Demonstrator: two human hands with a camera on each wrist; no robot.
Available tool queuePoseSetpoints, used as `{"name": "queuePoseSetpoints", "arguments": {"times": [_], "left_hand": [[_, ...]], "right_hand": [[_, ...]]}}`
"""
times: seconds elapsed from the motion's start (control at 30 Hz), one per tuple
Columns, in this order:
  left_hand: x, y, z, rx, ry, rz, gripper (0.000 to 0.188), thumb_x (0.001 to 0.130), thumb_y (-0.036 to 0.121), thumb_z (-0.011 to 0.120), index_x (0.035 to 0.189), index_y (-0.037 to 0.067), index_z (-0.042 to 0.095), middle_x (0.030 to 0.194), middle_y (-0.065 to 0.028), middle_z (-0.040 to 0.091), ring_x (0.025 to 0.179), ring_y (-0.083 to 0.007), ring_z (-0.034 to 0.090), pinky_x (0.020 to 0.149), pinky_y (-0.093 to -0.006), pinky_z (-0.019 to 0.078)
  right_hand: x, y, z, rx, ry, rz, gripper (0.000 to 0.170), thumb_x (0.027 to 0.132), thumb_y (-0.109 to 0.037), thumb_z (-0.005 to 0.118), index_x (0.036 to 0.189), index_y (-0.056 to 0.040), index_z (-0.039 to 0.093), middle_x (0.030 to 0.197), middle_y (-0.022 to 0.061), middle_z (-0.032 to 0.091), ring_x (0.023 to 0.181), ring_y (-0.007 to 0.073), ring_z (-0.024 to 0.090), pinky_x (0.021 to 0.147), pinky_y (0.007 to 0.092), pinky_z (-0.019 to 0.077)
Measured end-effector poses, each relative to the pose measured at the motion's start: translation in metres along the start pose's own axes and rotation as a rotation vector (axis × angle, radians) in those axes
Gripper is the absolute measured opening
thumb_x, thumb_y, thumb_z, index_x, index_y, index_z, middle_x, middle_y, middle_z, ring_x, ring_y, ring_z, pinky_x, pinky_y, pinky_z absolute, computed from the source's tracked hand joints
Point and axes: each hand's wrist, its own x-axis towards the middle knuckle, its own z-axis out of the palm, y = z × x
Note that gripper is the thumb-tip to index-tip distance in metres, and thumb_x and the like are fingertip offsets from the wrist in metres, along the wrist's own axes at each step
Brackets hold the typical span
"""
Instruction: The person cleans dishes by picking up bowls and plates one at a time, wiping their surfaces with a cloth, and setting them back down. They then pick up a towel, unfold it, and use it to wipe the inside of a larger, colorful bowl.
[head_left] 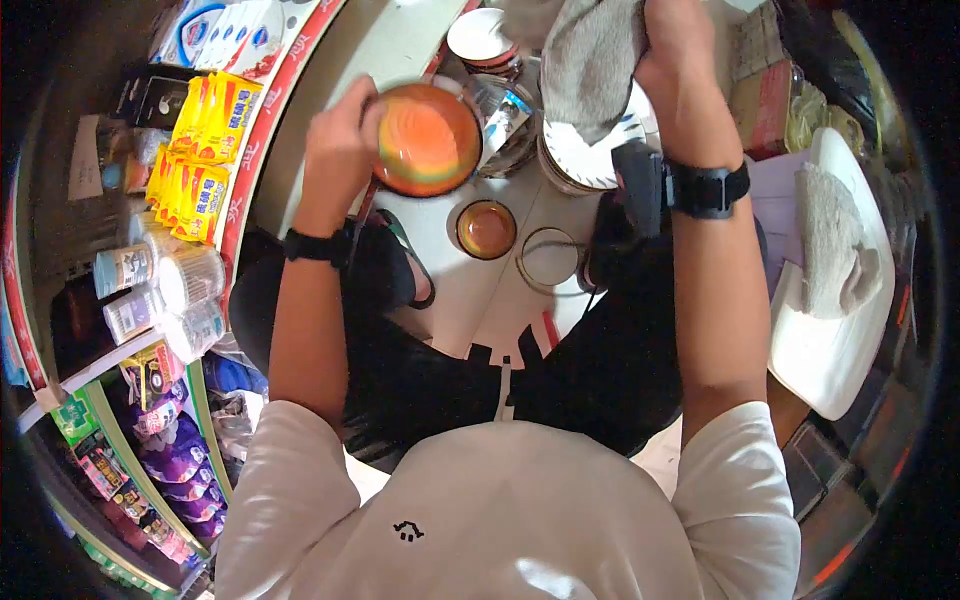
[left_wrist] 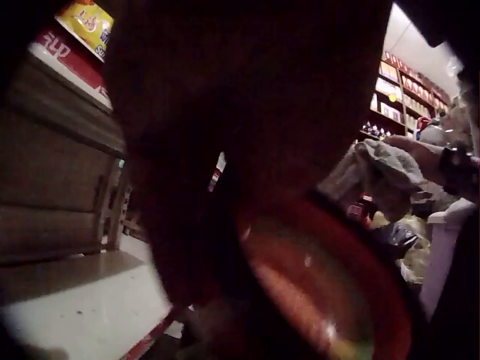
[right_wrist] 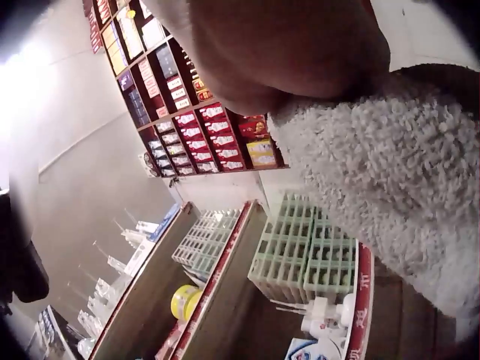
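Note:
An orange bowl (head_left: 428, 139) with a green-yellow band is held at its rim by my left hand (head_left: 343, 140), fingers curled on its left edge. The same bowl (left_wrist: 322, 285) shows dark and close in the left wrist view. My right hand (head_left: 680, 45) grips a grey cloth (head_left: 594, 70), which hangs over a stack of white plates (head_left: 580, 158). Up close in the right wrist view, the cloth (right_wrist: 390, 180) looks fluffy below the hand (right_wrist: 292, 45). A small amber bowl (head_left: 486, 230) sits on the floor beside a clear round dish (head_left: 550, 257).
Shelves with yellow packets (head_left: 217, 118) and white tubs (head_left: 192, 280) stand at the left. At the right, a second grey cloth (head_left: 835, 240) lies on a white basin (head_left: 812, 345). White bowls (head_left: 482, 36) stand at the top, near a clear plastic package (head_left: 505, 125).

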Motion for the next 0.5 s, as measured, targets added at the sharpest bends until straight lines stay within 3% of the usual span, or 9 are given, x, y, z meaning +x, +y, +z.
{"name": "queuePoseSetpoints", "arguments": {"times": [0.07, 0.1, 0.17, 0.3, 0.37, 0.4, 0.47, 0.5], "left_hand": [[-0.016, -0.006, 0.002, 0.134, -0.486, 0.096, 0.020, 0.088, 0.008, 0.065, 0.108, 0.007, 0.063, 0.094, -0.0242, 0.071, 0.092, -0.0453, 0.068, 0.075, -0.0505, 0.0550], [-0.027, -0.010, 0.008, 0.133, -0.493, 0.103, 0.020, 0.088, 0.008, 0.065, 0.108, 0.007, 0.063, 0.094, -0.0242, 0.071, 0.092, -0.0453, 0.068, 0.075, -0.0505, 0.0550], [-0.057, -0.028, 0.031, 0.126, -0.818, 0.103, 0.022, 0.081, 0.004, 0.065, 0.103, 0.007, 0.062, 0.089, -0.0226, 0.070, 0.088, -0.0455, 0.068, 0.075, -0.0536, 0.0538], [-0.146, -0.087, 0.126, 0.133, -0.987, 0.434, 0.017, 0.077, 0.006, 0.067, 0.092, 0.006, 0.059, 0.084, -0.0187, 0.070, 0.089, -0.0446, 0.069, 0.077, -0.0546, 0.0529], [-0.177, -0.081, 0.140, 0.117, -1.162, 0.443, 0.018, 0.080, 0.007, 0.066, 0.098, 0.009, 0.063, 0.090, -0.0199, 0.070, 0.096, -0.0432, 0.068, 0.081, -0.0524, 0.0534], [-0.194, -0.079, 0.147, 0.115, -1.166, 0.445, 0.018, 0.080, 0.007, 0.066, 0.098, 0.009, 0.063, 0.090, -0.0199, 0.070, 0.096, -0.0432, 0.068, 0.081, -0.0524, 0.0534], [-0.229, -0.084, 0.162, 0.112, -1.224, 0.122, 0.023, 0.083, 0.006, 0.065, 0.106, 0.011, 0.065, 0.099, -0.0209, 0.069, 0.102, -0.0409, 0.068, 0.084, -0.0496, 0.0536], [-0.248, -0.092, 0.176, 0.114, -1.232, 0.123, 0.023, 0.083, 0.006, 0.065, 0.106, 0.011, 0.065, 0.099, -0.0209, 0.069, 0.102, -0.0409, 0.068, 0.084, -0.0496, 0.0536]], "right_hand": [[0.014, -0.001, -0.012, -0.005, 0.025, -0.038, 0.051, 0.108, -0.046, 0.052, 0.116, 0.0022, 0.063, 0.098, 0.0133, 0.072, 0.087, 0.0269, 0.072, 0.078, 0.0415, 0.0600], [0.021, -0.001, -0.016, 0.059, -0.006, -0.043, 0.050, 0.108, -0.046, 0.052, 0.115, 0.0017, 0.064, 0.097, 0.0131, 0.072, 0.087, 0.0268, 0.072, 0.078, 0.0412, 0.0599], [0.023, 0.001, -0.024, 0.170, -0.051, -0.041, 0.048, 0.108, -0.045, 0.053, 0.112, 0.0008, 0.065, 0.094, 0.0126, 0.071, 0.085, 0.0268, 0.071, 0.078, 0.0402, 0.0588], [0.026, 0.006, -0.025, 0.068, 0.075, -0.102, 0.046, 0.108, -0.043, 0.055, 0.111, 0.0018, 0.065, 0.095, 0.0127, 0.070, 0.083, 0.0269, 0.069, 0.076, 0.0400, 0.0557], [0.034, 0.008, -0.026, 0.110, 0.080, -0.086, 0.046, 0.107, -0.043, 0.055, 0.111, 0.0023, 0.065, 0.095, 0.0126, 0.070, 0.083, 0.0272, 0.068, 0.076, 0.0408, 0.0554], [0.038, 0.009, -0.026, 0.152, 0.073, -0.069, 0.046, 0.107, -0.042, 0.056, 0.111, 0.0028, 0.065, 0.095, 0.0125, 0.069, 0.083, 0.0276, 0.068, 0.076, 0.0416, 0.0552], [0.037, 0.011, -0.027, 0.192, 0.033, -0.053, 0.046, 0.107, -0.041, 0.056, 0.112, 0.0036, 0.064, 0.095, 0.0127, 0.069, 0.084, 0.0285, 0.068, 0.077, 0.0430, 0.0549], [0.037, 0.010, -0.026, 0.201, 0.008, -0.068, 0.045, 0.107, -0.041, 0.055, 0.112, 0.0035, 0.064, 0.095, 0.0129, 0.069, 0.084, 0.0284, 0.068, 0.076, 0.0434, 0.0548]]}}
